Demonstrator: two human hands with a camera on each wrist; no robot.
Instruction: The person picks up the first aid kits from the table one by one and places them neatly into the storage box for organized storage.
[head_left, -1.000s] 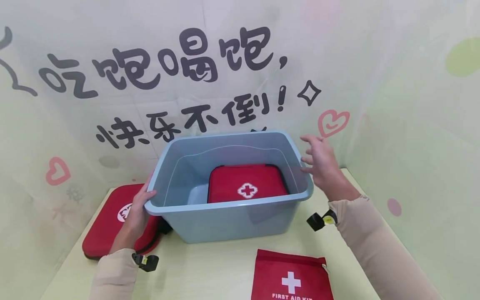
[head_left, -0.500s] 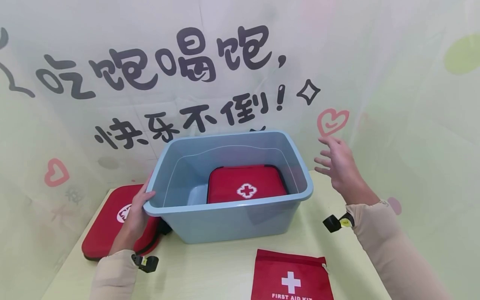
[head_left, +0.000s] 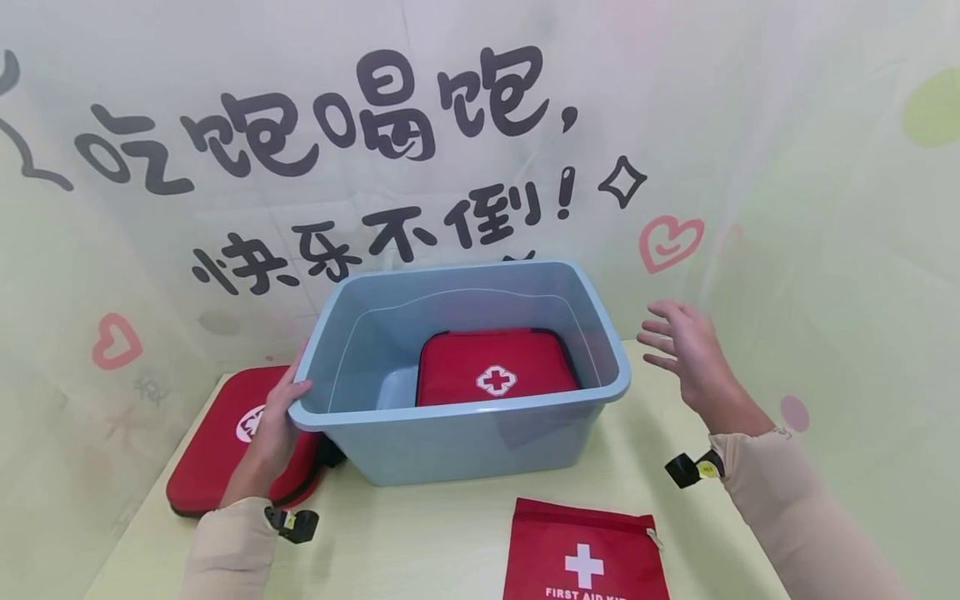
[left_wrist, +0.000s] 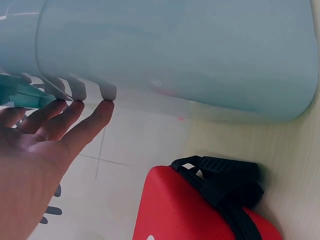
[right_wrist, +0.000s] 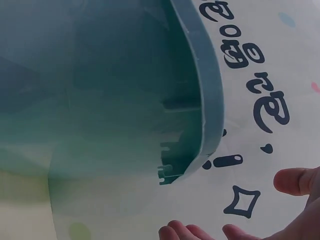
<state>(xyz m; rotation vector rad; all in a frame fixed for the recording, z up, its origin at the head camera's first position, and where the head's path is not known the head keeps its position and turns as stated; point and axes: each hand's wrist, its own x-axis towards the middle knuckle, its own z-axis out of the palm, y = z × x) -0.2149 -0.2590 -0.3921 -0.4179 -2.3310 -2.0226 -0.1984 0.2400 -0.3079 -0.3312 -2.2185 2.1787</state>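
Observation:
A light blue plastic storage bin (head_left: pixel 450 450) stands on the table with a red first aid case (head_left: pixel 453 371) inside, marked by a white cross emblem. My left hand (head_left: pixel 272 425) grips the bin's left rim, thumb over the top edge. In the left wrist view its fingers (left_wrist: pixel 92 122) touch the outer wall (left_wrist: pixel 165 55) under the lip. Off to the right of the bin, my right hand (head_left: pixel 697 358) is raised with loose, spread fingers and nothing in it. The right wrist view catches its thumb (right_wrist: pixel 295 181) apart from the bin's rim (right_wrist: pixel 212 95).
To the left, partly behind my left forearm, lies a larger red case (head_left: pixel 213 442) with a black strap (left_wrist: pixel 225 180). A flat red first aid pouch (head_left: pixel 547 533) lies at the front. A printed wall covering (head_left: pixel 480 100) surrounds the table (head_left: pixel 405 533).
My right hand has moved from beside the bin's right rim outward to the right and slightly down. The left hand stays at the left rim, and the bin has not visibly moved.

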